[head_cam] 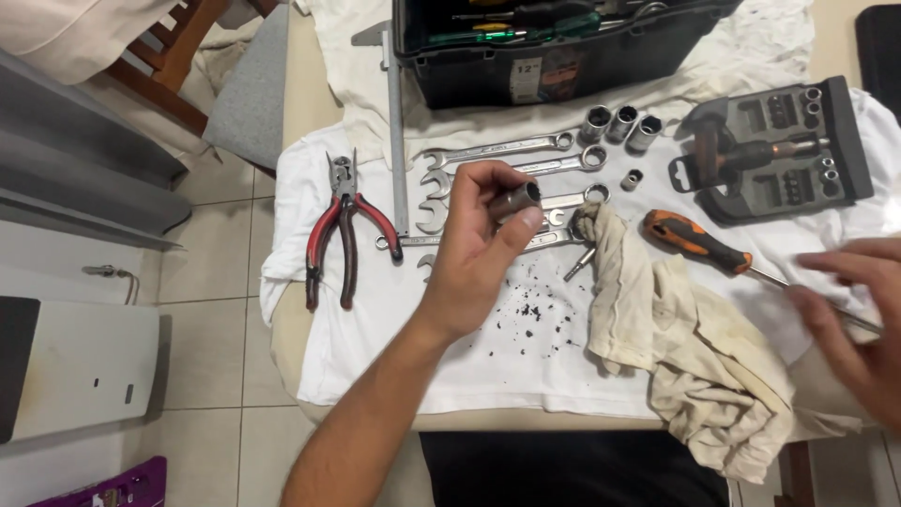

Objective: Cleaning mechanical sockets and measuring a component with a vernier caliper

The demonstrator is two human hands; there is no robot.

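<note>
My left hand (pixel 477 246) is raised over the white cloth (pixel 375 347) and grips a dark metal socket (pixel 517 199) between thumb and fingers, its open end facing up. My right hand (pixel 856 314) is blurred at the right edge, fingers spread over the thin shaft of an orange-and-black screwdriver (pixel 696 241); it holds nothing that I can see. A crumpled beige rag (pixel 676 347) lies between the two hands. Dark grit (pixel 535 314) is scattered on the cloth below my left hand.
Several combination wrenches (pixel 507 150) lie behind my left hand, three shiny sockets (pixel 619 124) beyond them. Red-handled pliers (pixel 345 230) and a steel caliper (pixel 394 122) lie left. A grey bit-set case (pixel 779 150) sits at right, a black toolbox (pixel 554 47) at the back.
</note>
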